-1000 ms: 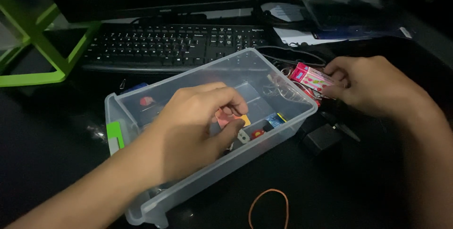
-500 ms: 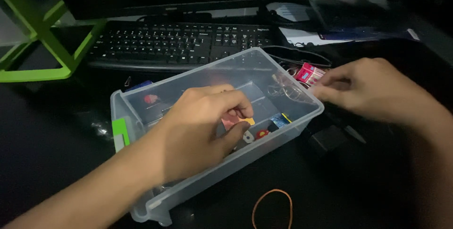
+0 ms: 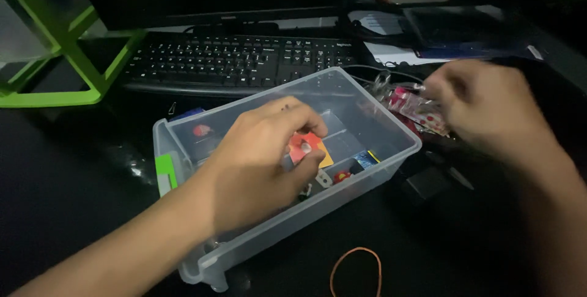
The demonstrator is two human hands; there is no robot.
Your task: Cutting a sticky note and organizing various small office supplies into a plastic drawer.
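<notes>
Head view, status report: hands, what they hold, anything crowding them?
Left hand inside clear bin, grip on red card. Right hand blurred beside pink packet. Keyboard behind.

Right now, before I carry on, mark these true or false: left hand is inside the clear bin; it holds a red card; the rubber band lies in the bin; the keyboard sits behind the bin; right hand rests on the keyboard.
1. The left hand is inside the clear bin. True.
2. It pinches a small red card. True.
3. The rubber band lies in the bin. False: it lies on the dark desk in front of it.
4. The keyboard sits behind the bin. True.
5. The right hand rests on the keyboard. False: it is at the pink packet beside the bin.
</notes>
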